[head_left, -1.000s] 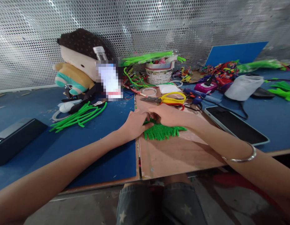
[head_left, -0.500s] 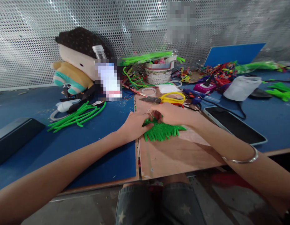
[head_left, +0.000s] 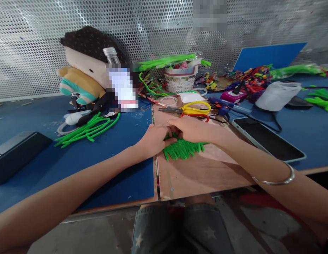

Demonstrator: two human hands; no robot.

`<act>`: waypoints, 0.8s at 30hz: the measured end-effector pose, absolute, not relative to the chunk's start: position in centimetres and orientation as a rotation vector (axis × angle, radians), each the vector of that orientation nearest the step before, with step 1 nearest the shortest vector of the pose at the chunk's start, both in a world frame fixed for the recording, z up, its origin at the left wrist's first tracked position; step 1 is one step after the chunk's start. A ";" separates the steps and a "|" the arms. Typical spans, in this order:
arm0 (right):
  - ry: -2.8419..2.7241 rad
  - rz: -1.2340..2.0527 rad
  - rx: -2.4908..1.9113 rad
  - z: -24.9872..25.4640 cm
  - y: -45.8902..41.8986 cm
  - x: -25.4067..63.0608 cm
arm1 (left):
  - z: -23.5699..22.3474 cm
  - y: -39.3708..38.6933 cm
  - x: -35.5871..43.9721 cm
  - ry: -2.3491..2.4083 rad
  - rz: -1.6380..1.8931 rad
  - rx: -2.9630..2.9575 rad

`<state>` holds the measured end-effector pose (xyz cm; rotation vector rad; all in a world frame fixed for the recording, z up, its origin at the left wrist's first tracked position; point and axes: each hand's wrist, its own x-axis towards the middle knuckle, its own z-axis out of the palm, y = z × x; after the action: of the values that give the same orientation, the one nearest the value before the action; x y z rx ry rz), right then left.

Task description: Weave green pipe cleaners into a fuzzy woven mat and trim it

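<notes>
Both hands a touch lower now — left hand, right hand still pinching green pipe-cleaner mat.

Bare board near side is free; scissors & tablet crowd far/right.

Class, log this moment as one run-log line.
left hand: pressing green pipe-cleaner piece | right hand: pinching its top edge | surface: brown board | nearby: yellow scissors
</notes>
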<state>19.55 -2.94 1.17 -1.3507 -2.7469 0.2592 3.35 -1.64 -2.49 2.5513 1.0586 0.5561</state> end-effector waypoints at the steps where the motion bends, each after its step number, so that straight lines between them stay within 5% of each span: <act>1: -2.737 0.264 -1.367 1.2 -2.9 19.6 | -2.5 -1.7 3.3 1.055 0.559 2.551; 16: -2.626 0.601 -1.544 2.3 -2.2 21.1 | -1.9 -1.6 3.4 1.051 0.304 2.556; 24: -2.788 0.215 -1.408 1.2 -2.5 20.7 | -1.8 -2.3 3.2 1.005 0.346 2.677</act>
<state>20.74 -2.55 1.15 -1.4076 -2.7884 0.2147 3.22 -2.31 -1.83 2.6772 1.0053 0.3462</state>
